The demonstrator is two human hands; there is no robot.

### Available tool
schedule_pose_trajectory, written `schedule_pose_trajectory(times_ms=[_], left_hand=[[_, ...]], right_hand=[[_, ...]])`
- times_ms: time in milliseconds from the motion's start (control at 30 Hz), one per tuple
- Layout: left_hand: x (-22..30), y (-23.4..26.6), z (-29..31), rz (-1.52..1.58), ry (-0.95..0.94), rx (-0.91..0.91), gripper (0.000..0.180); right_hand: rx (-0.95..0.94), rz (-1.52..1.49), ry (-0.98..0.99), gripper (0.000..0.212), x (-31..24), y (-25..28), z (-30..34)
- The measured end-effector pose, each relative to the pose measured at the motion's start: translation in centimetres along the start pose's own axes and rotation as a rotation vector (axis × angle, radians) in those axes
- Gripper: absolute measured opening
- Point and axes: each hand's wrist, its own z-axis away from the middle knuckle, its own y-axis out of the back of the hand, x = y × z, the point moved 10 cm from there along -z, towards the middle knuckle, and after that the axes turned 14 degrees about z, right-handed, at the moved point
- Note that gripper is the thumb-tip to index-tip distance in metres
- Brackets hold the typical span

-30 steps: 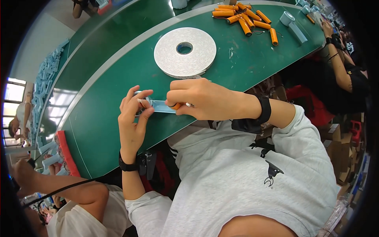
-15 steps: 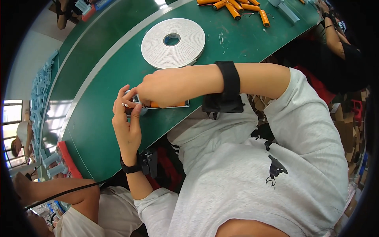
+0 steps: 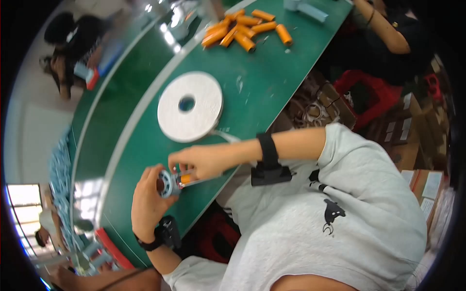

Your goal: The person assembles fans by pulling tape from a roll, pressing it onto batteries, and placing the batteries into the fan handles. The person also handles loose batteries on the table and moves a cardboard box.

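Observation:
My left hand [image 3: 147,201] is closed round a light blue round plastic housing [image 3: 169,188], whose open ring-shaped end faces my right hand. Close beside it, my right hand [image 3: 201,162] has its fingers bent over an orange cylindrical battery [image 3: 186,179]. The battery's near end sits right by the housing's rim, and blur hides whether the two are joined. A small reddish bit shows between them, too smeared to name. Both hands are just above the green table [image 3: 121,182], near its front edge.
A large white roll of tape [image 3: 170,114] lies beyond my hands, a loose strip trailing from it. Several orange batteries [image 3: 242,33] are heaped farther back, near a light blue plastic part [image 3: 310,10]. A co-worker's arm [image 3: 383,29] rests at the far right. Cardboard boxes [image 3: 403,126] stand below.
The view has swung, so the tape roll and batteries appear lower and farther left. My left hand has turned, baring the housing's ring end, and my right hand no longer covers it.

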Motion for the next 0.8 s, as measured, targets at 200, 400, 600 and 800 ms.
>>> schedule_pose_trajectory(times_ms=[200,400,600,800], left_hand=[[-4.6,11.8,-5.4,-0.033,-0.145,0.290,0.058],[-25.0,21.3,-15.7,-0.118,-0.024,0.597,0.042],[-14.5,13.2,-20.3,-0.935,0.205,0.386,0.046],[4.8,-2.8,-10.8,-0.259,-0.467,-0.005,0.065]], right_hand=[[0.699,0.248,-0.085,0.022,1.9,15.3,11.8],[0.794,1.062,-0.400,0.021,5.2,24.7,14.8],[0.514,1.524,0.122,0.029,7.6,25.6,10.2],[0.639,1.296,0.522,0.026,3.1,23.1,11.4]])
